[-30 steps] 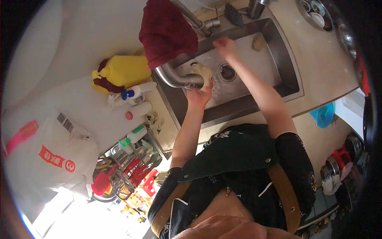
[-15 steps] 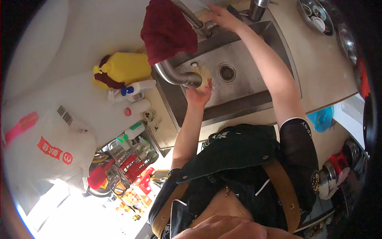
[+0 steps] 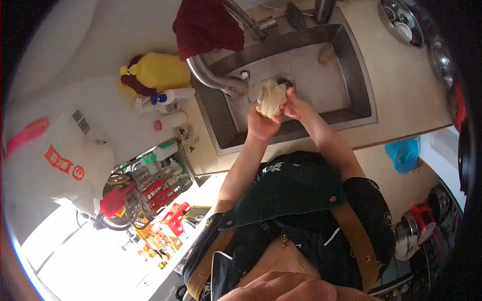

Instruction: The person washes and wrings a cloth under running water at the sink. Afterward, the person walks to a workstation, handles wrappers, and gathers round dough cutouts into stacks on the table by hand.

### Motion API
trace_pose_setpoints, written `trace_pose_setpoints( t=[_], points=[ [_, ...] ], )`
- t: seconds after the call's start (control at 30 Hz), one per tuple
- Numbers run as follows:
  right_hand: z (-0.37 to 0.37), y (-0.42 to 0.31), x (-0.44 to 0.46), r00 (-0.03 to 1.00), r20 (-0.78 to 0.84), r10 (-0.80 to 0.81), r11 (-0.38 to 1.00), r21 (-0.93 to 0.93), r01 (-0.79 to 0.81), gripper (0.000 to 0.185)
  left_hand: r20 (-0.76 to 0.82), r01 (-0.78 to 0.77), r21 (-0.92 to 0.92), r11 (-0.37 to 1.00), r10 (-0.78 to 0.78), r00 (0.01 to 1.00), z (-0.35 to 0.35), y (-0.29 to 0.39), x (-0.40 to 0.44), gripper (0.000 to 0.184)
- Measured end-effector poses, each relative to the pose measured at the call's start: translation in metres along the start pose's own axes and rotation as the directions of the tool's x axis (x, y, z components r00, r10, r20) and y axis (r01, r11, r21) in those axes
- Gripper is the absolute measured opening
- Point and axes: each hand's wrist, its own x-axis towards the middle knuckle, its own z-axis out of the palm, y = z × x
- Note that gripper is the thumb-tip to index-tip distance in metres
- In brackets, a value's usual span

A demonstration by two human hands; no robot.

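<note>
A pale yellow, ridged bundle (image 3: 271, 99), cloth-like or leafy, is held low over the sink (image 3: 321, 80); I cannot make out its exact kind. My left hand (image 3: 263, 126) is closed around its near left side from below. On its right edge, my right hand (image 3: 297, 105) grips with bent fingers. The curved metal faucet (image 3: 213, 80) ends just left of the bundle, and whether water runs from it is unclear. Partly behind the bundle lies the drain (image 3: 286, 82).
A dark red cloth (image 3: 208, 30) drapes over the faucet. Left of the sink stand a yellow jug (image 3: 163, 71) and a white bottle (image 3: 175, 95). A dark scrubber (image 3: 295, 17) sits behind the basin. Metal bowls (image 3: 401, 25) are at the far right.
My right hand has come back from the faucet handle area to the bundle. My left hand has shifted slightly right, bringing the bundle out from under the spout.
</note>
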Motion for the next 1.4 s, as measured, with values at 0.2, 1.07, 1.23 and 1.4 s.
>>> trace_pose_setpoints(
  t=[0.2,1.07,1.23,1.4],
  points=[
    [0.046,-0.032,-0.018,0.991,0.125,-0.037,0.996,-0.079,0.048,0.064,0.089,0.036,0.054,0.998,-0.041,0.995,0.011,-0.030,-0.009,0.070],
    [0.091,-0.082,-0.035,0.960,0.191,-0.203,0.834,-0.480,0.272,0.053,0.085,0.143,0.428,0.892,-0.198,0.977,0.048,-0.053,-0.016,0.055],
    [0.094,-0.082,-0.051,0.994,0.072,-0.079,0.938,-0.332,0.099,0.028,0.069,0.139,0.488,0.862,-0.197,0.978,0.055,-0.061,-0.022,0.053],
    [0.089,-0.075,-0.047,0.991,0.083,-0.106,0.929,-0.347,0.128,0.026,0.046,0.131,0.596,0.792,-0.197,0.979,0.035,-0.052,-0.016,0.056]
  ],
)
